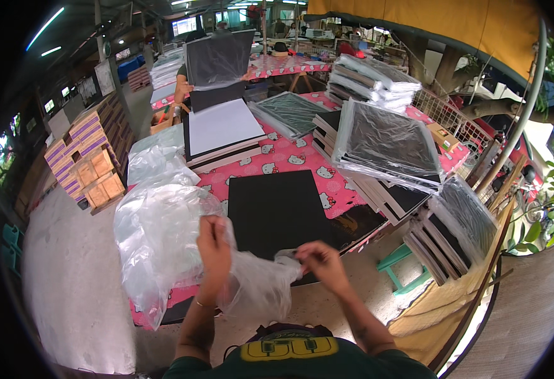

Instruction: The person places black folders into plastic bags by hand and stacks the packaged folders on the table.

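Leftmost, well clear of both grips, stacked purple-and-tan cartons (86,161) on the floor. Nearer, just left of the left hand, a loose heap of clear plastic bags (157,234) spilling over the table edge. Left hand (214,243) raised, fingers pinched together on one edge of a clear plastic bag (258,281). Bag hanging slack between the two grips, bunched low toward the body. Right hand (318,258) lower, fingertips closed on the opposite edge of the same bag. Just beyond both hands, a black square board (277,211) lying flat on the pink patterned tablecloth (277,158). Farther behind it, a stack of boards topped by a white sheet (223,126). Up and to the right of the right hand, bagged black boards (387,142) piled high; more leaning upright (453,234) against the table side. Far back, another person lifting a bagged dark panel (217,60).
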{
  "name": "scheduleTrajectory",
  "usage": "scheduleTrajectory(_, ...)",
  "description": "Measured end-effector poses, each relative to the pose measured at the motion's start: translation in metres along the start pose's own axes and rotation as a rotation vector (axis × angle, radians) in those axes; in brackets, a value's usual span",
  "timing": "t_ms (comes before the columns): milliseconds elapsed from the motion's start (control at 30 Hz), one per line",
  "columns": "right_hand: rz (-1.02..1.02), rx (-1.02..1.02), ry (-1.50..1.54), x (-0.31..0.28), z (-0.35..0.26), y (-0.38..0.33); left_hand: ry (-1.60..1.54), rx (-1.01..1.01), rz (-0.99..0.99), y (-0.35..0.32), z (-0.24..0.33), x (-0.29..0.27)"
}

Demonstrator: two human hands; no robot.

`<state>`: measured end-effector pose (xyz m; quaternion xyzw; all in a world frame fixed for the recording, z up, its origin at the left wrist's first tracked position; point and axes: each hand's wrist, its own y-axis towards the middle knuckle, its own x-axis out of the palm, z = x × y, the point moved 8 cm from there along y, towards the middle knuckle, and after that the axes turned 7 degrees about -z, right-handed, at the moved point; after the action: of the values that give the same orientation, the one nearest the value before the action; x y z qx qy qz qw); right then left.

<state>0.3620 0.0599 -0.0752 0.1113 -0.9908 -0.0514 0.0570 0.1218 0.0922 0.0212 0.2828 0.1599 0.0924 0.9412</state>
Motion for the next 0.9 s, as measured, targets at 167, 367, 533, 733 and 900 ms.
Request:
scheduleTrajectory(167, 0.130, -0.404, -0.568, 0.049, -0.098, -0.023, -0.030, 0.115, -0.110, -0.009, 0.046, 0.043)
scheduleTrajectory(367, 0.208, -0.370, -0.378, -0.016, -0.055, 0.003, 0.049, 0.031, -0.004, 0.000, 0.035, 0.008)
scheduleTrajectory(533, -0.035, -0.551, -0.713, 0.060, -0.097, -0.014, -0.238, -0.003, -0.232, -0.013, 0.064, 0.046)
scheduleTrajectory(733, 0.212, -0.541, -0.802, -0.026, -0.119, 0.000, 0.580, 0.623, -0.637, -0.041, 0.075, 0.060)
scheduleTrajectory(900, -0.159, -0.326, -0.312, -0.033, -0.111, 0.010, 0.580, 0.140, -0.449, -0.007, -0.041, 0.026)
